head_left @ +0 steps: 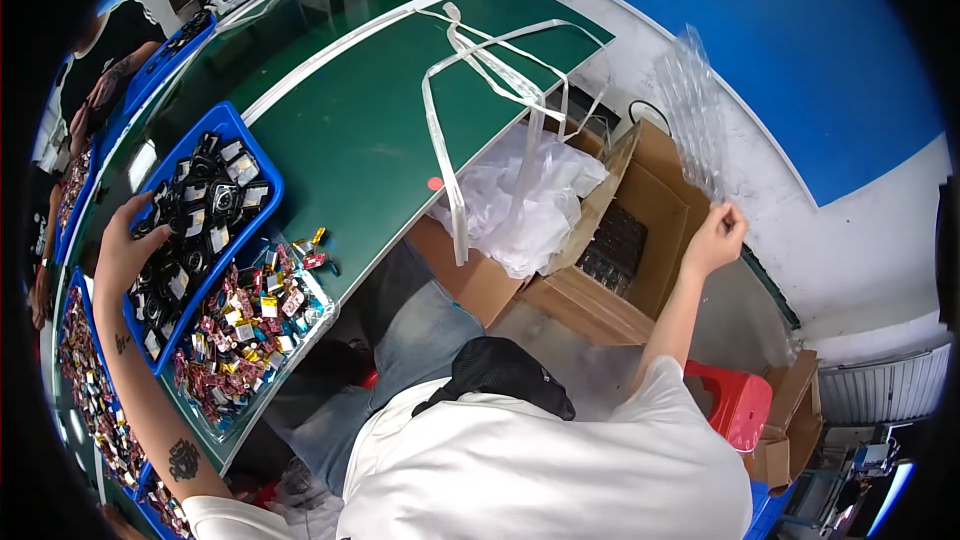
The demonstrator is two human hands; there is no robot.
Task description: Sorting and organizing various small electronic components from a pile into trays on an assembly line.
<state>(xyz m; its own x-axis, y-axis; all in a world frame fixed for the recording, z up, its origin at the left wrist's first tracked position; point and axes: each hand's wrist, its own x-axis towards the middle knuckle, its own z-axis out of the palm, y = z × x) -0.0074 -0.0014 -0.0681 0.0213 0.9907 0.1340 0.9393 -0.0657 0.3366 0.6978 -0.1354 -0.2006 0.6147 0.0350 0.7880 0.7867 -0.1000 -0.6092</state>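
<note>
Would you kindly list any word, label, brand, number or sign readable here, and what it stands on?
No text can be read.
Black cloth item at the chest: pale mark, too small to read.
Co-worker's dark top, far left: pale marks, too blurred to read.
Black parts in the blue bin: any print is too small to read.

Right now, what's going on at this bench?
A seated person's right hand grips a clear plastic tray by its lower end, out to the right near an open cardboard box. The left hand is at the blue bin of small black casings; whether it holds one, I can't tell. Beside the bin, a pile of small electronic parts lies on the green table.
</note>
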